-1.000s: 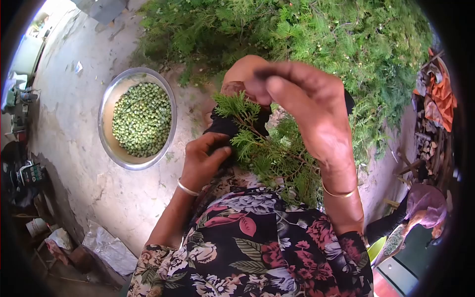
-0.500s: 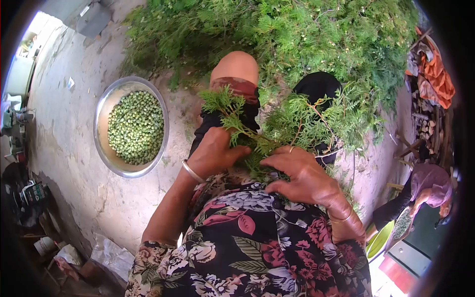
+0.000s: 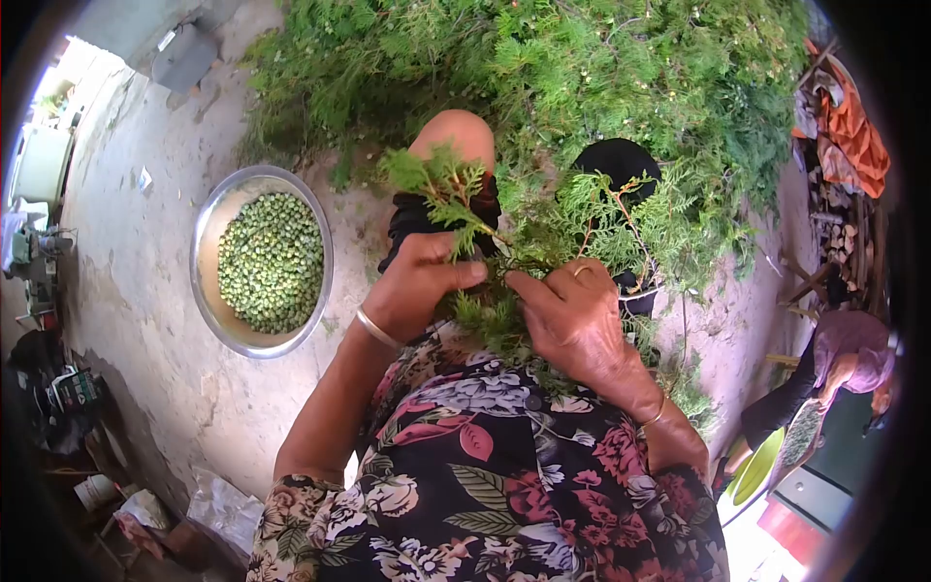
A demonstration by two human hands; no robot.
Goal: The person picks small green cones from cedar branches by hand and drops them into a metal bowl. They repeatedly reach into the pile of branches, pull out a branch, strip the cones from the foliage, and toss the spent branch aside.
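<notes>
A green cypress branch (image 3: 464,206) lies across my lap, its feathery sprigs spreading to both sides. My left hand (image 3: 417,286), with a silver bangle at the wrist, is closed round its stem on the left. Close by on the right, my right hand (image 3: 574,308) wears a ring and pinches at the branch with thumb and forefinger together. Whatever small part sits between those fingertips is hidden. To the left, a round metal basin (image 3: 199,281) stands on the floor, holding many small green cones (image 3: 272,264).
A large heap of cypress branches (image 3: 621,68) covers the floor ahead of my knees. On the right a person in a purple top (image 3: 853,354) bends over a green basin (image 3: 756,470). Orange cloth (image 3: 853,136) and stacked firewood (image 3: 840,242) line the right side.
My right hand has gone from loosely spread fingers to a pinch on the branch, close to my left hand. The left hand keeps its hold. The view has shifted slightly.
</notes>
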